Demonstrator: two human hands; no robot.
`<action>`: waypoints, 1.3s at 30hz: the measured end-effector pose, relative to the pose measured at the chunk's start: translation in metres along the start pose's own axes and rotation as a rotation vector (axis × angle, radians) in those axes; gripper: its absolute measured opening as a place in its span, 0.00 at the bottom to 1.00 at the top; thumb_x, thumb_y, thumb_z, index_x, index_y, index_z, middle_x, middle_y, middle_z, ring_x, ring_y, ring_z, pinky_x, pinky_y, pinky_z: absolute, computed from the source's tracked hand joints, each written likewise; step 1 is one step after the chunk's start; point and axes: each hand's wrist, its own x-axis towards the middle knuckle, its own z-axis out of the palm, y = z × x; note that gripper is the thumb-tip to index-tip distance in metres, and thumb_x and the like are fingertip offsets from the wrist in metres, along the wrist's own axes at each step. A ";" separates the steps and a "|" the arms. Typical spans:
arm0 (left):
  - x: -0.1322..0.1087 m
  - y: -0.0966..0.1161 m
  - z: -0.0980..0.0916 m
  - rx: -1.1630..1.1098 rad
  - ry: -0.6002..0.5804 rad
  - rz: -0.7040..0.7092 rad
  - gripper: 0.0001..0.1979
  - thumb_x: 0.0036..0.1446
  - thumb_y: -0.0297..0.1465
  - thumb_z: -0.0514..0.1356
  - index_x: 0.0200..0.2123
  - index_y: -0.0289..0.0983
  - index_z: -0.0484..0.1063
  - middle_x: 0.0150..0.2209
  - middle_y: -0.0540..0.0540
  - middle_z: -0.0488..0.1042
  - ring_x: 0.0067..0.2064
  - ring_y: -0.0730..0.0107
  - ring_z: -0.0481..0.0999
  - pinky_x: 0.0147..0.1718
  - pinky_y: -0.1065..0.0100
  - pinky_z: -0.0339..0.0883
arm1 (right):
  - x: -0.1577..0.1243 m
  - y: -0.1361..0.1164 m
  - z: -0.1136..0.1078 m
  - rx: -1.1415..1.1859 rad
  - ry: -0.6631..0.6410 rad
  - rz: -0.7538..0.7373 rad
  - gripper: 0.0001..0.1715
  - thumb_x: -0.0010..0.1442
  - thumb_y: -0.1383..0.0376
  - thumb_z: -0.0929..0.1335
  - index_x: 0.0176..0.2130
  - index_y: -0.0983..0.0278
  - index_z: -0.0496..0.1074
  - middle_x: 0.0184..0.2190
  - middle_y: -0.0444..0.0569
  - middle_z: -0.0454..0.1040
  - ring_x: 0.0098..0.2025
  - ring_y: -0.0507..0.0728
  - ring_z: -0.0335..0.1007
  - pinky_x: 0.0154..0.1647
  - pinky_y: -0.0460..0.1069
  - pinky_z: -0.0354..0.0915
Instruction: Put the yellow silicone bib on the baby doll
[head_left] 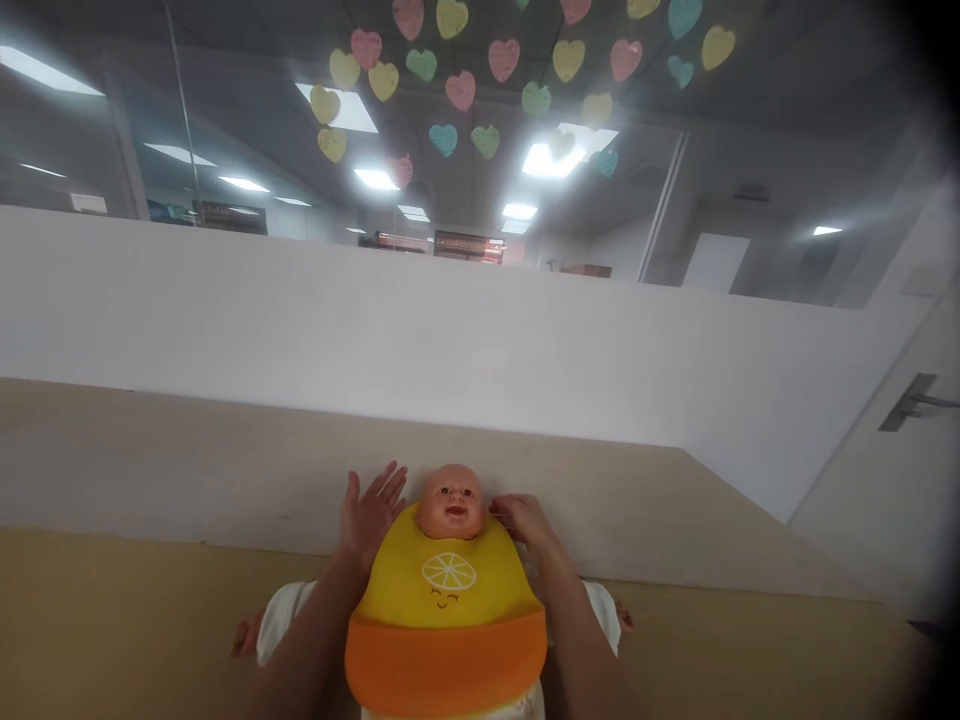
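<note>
A baby doll point(453, 498) in white clothes lies on its back, its face turned up. Over its chest lies a yellow bib point(480, 590) with a white citrus slice and a smiling face, and an orange pocket point(446, 665) at the bottom. My left hand point(373, 512) is beside the doll's head on the left, fingers spread, holding nothing. On the other side, my right hand point(519, 517) is at the bib's upper edge near the doll's neck, its fingers bent together; what they hold, if anything, is too small to name.
The doll lies on a tan surface point(112, 610) with a paler strip behind it. Beyond stands a white wall point(375, 330) below glass with heart-shaped notes point(504, 60). A door handle point(911, 402) is at the right.
</note>
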 end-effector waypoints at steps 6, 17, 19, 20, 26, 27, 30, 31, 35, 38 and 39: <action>-0.029 0.020 0.009 0.280 0.099 0.133 0.15 0.56 0.40 0.58 0.41 0.37 0.75 0.49 0.38 0.77 0.57 0.53 0.71 0.60 0.54 0.60 | -0.035 -0.012 -0.016 -0.269 0.093 -0.134 0.14 0.49 0.59 0.65 0.32 0.65 0.73 0.32 0.53 0.75 0.35 0.58 0.71 0.34 0.50 0.67; -0.162 0.002 -0.041 1.713 -0.362 0.753 0.32 0.53 0.26 0.56 0.61 0.53 0.65 0.66 0.48 0.59 0.67 0.47 0.56 0.63 0.43 0.54 | -0.173 -0.010 -0.033 -1.190 -0.324 -0.690 0.51 0.46 0.74 0.62 0.68 0.56 0.51 0.70 0.46 0.44 0.72 0.63 0.33 0.69 0.64 0.45; -0.166 -0.003 -0.033 1.774 -0.344 0.806 0.26 0.56 0.27 0.55 0.58 0.49 0.70 0.64 0.44 0.62 0.66 0.46 0.60 0.61 0.43 0.58 | -0.172 -0.011 -0.020 -1.250 -0.318 -0.730 0.47 0.49 0.75 0.60 0.66 0.59 0.55 0.69 0.48 0.49 0.71 0.61 0.38 0.69 0.64 0.45; -0.165 -0.004 -0.029 1.789 -0.341 0.807 0.24 0.56 0.27 0.55 0.56 0.48 0.72 0.63 0.43 0.65 0.65 0.47 0.62 0.61 0.44 0.60 | -0.171 -0.010 -0.014 -1.262 -0.312 -0.749 0.43 0.51 0.76 0.59 0.65 0.60 0.58 0.68 0.49 0.53 0.71 0.60 0.42 0.69 0.62 0.46; -0.171 -0.017 -0.012 1.760 -0.238 0.769 0.20 0.59 0.32 0.55 0.54 0.48 0.74 0.60 0.44 0.70 0.62 0.48 0.66 0.61 0.46 0.60 | -0.162 -0.001 -0.022 -1.238 -0.176 -0.752 0.37 0.55 0.78 0.57 0.61 0.63 0.65 0.62 0.52 0.65 0.65 0.57 0.57 0.69 0.59 0.48; -0.173 -0.023 -0.009 1.764 -0.232 0.753 0.20 0.59 0.33 0.55 0.54 0.48 0.74 0.59 0.44 0.71 0.61 0.47 0.67 0.61 0.45 0.60 | -0.162 -0.001 -0.027 -1.235 -0.150 -0.737 0.36 0.55 0.78 0.57 0.61 0.63 0.65 0.62 0.52 0.65 0.65 0.57 0.58 0.69 0.59 0.48; -0.177 -0.036 0.003 1.730 -0.212 0.727 0.19 0.60 0.34 0.54 0.52 0.49 0.76 0.57 0.44 0.73 0.60 0.44 0.68 0.60 0.43 0.60 | -0.167 0.002 -0.039 -1.210 -0.116 -0.678 0.35 0.56 0.78 0.56 0.60 0.62 0.67 0.60 0.51 0.67 0.63 0.57 0.61 0.68 0.59 0.49; -0.177 -0.038 0.005 1.704 -0.209 0.725 0.19 0.59 0.33 0.54 0.51 0.50 0.76 0.57 0.45 0.73 0.60 0.44 0.68 0.60 0.43 0.59 | -0.170 0.002 -0.039 -1.198 -0.115 -0.655 0.35 0.57 0.78 0.56 0.60 0.63 0.66 0.60 0.51 0.68 0.63 0.58 0.61 0.67 0.59 0.50; -0.175 -0.024 0.001 1.601 -0.167 0.716 0.16 0.57 0.33 0.58 0.47 0.50 0.79 0.55 0.45 0.75 0.60 0.44 0.68 0.61 0.44 0.57 | -0.185 0.001 -0.020 -1.158 -0.103 -0.603 0.35 0.56 0.77 0.57 0.61 0.65 0.65 0.61 0.53 0.66 0.63 0.60 0.60 0.68 0.59 0.47; -0.178 -0.009 -0.015 1.531 -0.077 0.724 0.14 0.57 0.35 0.59 0.45 0.48 0.80 0.54 0.43 0.76 0.60 0.44 0.67 0.61 0.44 0.56 | -0.195 -0.005 0.002 -1.132 -0.124 -0.632 0.34 0.56 0.76 0.58 0.60 0.64 0.66 0.60 0.54 0.67 0.63 0.59 0.61 0.69 0.59 0.46; -0.179 -0.006 -0.020 1.512 -0.058 0.727 0.14 0.57 0.36 0.59 0.45 0.47 0.80 0.53 0.43 0.76 0.60 0.44 0.67 0.61 0.43 0.55 | -0.197 -0.006 0.008 -1.126 -0.128 -0.633 0.33 0.56 0.76 0.57 0.59 0.64 0.66 0.60 0.54 0.68 0.62 0.59 0.61 0.69 0.58 0.46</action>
